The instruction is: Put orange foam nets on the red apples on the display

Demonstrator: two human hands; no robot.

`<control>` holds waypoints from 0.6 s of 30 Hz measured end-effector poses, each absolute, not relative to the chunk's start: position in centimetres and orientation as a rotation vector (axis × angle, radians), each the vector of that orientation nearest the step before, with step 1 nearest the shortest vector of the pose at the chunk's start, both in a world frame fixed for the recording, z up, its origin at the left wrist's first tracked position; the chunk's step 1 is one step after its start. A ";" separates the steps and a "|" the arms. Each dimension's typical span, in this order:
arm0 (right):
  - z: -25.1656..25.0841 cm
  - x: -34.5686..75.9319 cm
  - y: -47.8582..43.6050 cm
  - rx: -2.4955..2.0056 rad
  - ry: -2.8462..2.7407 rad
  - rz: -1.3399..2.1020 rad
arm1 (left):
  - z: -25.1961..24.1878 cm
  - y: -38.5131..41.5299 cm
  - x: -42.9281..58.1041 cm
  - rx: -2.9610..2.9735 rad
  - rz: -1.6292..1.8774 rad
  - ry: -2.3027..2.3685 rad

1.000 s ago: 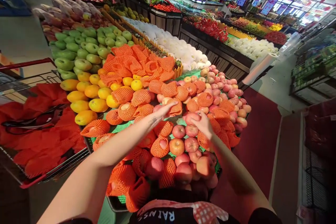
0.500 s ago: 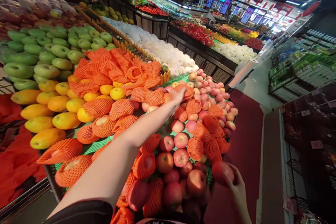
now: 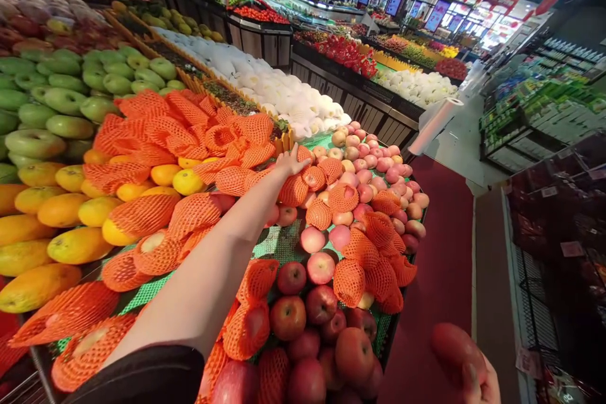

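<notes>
My left hand [image 3: 290, 164] reaches far across the display, fingers apart, at an orange foam-netted apple [image 3: 303, 154]. Its fingers touch or hover just over the net; I cannot tell which. More netted apples [image 3: 313, 178] lie right beside it. At the lower right, my right hand [image 3: 481, 384] is closed around a bare red apple [image 3: 455, 348], above the dark red floor and clear of the display. Loose red apples [image 3: 288, 317] are piled near me on the green mat [image 3: 283, 246], mixed with netted ones [image 3: 349, 282].
Yellow-orange melons [image 3: 78, 245], orange foam nets [image 3: 156, 123] and green fruit [image 3: 64, 101] fill the left side. White-wrapped fruit [image 3: 303, 104] lies behind. A plastic bag roll [image 3: 435, 126] stands at the far right corner. Dark shelving [image 3: 558, 252] borders the right aisle.
My left hand has moved left, away from one netted apple to another. My right hand has carried the red apple right and down, away from the display's edge. The view has shifted slightly.
</notes>
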State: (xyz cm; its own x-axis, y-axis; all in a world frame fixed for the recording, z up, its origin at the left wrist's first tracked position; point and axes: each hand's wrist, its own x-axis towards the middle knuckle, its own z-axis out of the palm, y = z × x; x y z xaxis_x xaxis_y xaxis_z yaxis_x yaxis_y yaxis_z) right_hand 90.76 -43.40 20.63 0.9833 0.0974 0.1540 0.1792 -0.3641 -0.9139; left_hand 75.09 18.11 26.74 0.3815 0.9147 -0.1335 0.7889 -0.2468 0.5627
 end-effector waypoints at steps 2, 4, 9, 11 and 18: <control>21.1 90.5 -41.7 -1.872 -0.186 -0.012 | 26.9 17.9 74.8 2.129 0.303 1.449; 21.8 89.9 -40.3 -1.832 -0.159 0.025 | 27.4 17.2 74.0 2.162 0.334 1.427; 24.2 88.1 -37.8 -1.874 -0.233 0.027 | 29.3 11.3 69.5 2.491 0.554 1.121; 24.8 88.0 -37.0 -1.890 -0.260 0.023 | 29.5 7.4 66.9 2.624 0.484 0.933; 24.9 87.6 -33.6 -1.669 -0.318 0.206 | 26.7 -3.8 59.2 2.431 -0.645 1.121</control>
State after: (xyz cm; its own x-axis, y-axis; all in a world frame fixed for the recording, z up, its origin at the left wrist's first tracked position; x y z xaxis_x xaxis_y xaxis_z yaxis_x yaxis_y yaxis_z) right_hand 87.60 -33.64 24.92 0.9441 0.3257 0.0499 0.0871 -0.1005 -0.9911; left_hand 59.19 -3.79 26.70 0.5752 0.6037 -0.5519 0.7807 -0.6066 0.1502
